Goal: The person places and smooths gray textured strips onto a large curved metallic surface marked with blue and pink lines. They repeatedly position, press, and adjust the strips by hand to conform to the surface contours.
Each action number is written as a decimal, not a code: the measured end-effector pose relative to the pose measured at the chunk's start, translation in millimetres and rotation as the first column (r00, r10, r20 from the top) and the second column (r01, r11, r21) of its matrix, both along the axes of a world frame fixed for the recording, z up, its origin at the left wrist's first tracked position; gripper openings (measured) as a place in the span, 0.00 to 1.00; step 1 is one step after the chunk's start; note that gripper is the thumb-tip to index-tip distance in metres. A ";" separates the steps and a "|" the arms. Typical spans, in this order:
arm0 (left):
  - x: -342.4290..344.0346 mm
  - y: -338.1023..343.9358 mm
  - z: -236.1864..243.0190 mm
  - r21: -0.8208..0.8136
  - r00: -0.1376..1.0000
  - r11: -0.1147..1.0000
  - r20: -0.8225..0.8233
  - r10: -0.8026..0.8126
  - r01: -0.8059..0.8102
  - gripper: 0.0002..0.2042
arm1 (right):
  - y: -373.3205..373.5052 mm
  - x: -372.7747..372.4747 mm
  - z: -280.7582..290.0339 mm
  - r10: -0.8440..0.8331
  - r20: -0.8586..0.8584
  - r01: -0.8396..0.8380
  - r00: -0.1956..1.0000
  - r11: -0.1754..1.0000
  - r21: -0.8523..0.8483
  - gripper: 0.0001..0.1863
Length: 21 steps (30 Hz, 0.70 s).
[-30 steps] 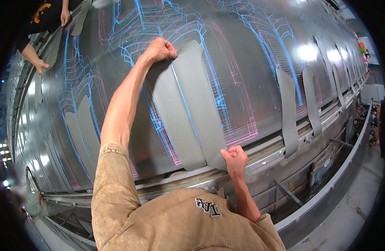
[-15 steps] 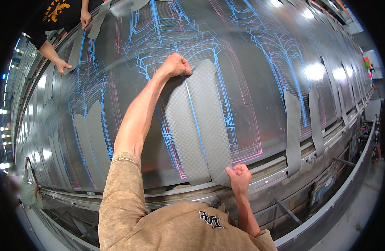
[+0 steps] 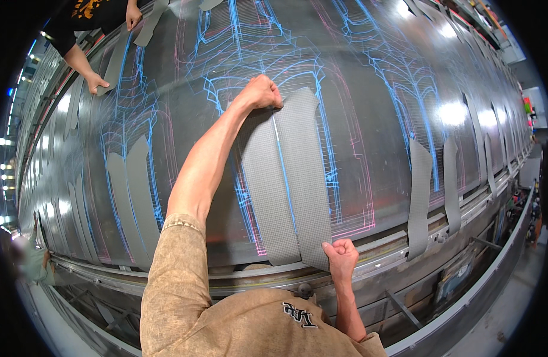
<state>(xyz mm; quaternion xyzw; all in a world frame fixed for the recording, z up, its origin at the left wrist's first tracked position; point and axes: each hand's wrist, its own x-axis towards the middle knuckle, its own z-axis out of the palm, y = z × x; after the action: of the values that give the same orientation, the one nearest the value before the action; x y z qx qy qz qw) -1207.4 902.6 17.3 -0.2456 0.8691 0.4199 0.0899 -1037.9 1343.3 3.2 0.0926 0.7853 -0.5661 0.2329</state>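
A long grey sheet piece (image 3: 309,172) with a fine grid texture lies lengthwise in front of me. Closed in a pinch, my left hand (image 3: 259,94) grips its far left corner. At the near end my right hand (image 3: 342,257) pinches its right edge, thumb on top, where the piece hangs over the table's edge. A matching grey piece (image 3: 267,190) lies directly to its left, its far end partly hidden under my left wrist. Between the two pieces shows a narrow gap with a blue line. Blue and pink lines (image 3: 351,228) mark the dark table (image 3: 339,113) around them.
More grey pieces (image 3: 420,196) lie along the near edge, some overhanging a metal rail (image 3: 375,254). Another pair (image 3: 124,196) lies to the left. Across the table, a co-worker's hands (image 3: 95,82) hold a grey piece. A further person (image 3: 38,262) stands far left.
The view has shifted slightly, so the table appears a little lower. Both my hands keep their grip at the two ends of the grey piece. The co-worker's hands remain on their piece.
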 end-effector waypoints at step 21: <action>0.2 -2.6 -3.4 0.027 1.000 1.000 -0.008 0.004 -0.004 0.07 | -1.0 -0.5 2.5 -0.018 0.033 0.018 0.999 1.000 -0.013 0.13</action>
<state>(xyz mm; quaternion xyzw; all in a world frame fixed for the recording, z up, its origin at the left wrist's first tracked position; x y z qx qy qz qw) -1207.2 900.0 14.0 -0.2443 0.8633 0.4326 0.0889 -1038.4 1342.3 5.7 0.1074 0.7766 -0.5719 0.2413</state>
